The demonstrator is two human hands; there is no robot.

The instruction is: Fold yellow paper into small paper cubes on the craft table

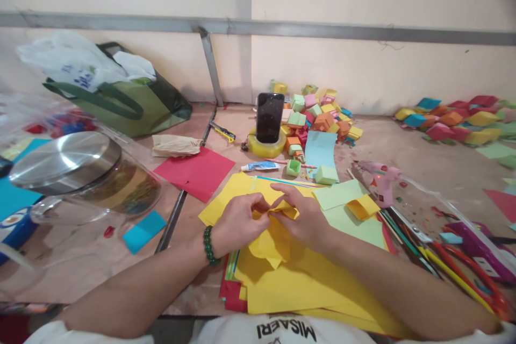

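Note:
Both hands meet over a stack of coloured paper, mostly yellow sheets with red and green edges below. My left hand, a green bead bracelet at its wrist, pinches the edge of a partly folded yellow paper. On the other side of that paper, my right hand grips it between thumb and fingers, index finger raised. The fold right between the fingertips is partly hidden. Pale green sheets lie by my right wrist, with a small folded yellow paper on top.
A phone stands in a tape roll before a pile of paper boxes. A pink glue gun, scissors and a purple power strip lie right. A lidded glass jar and green bag stand left.

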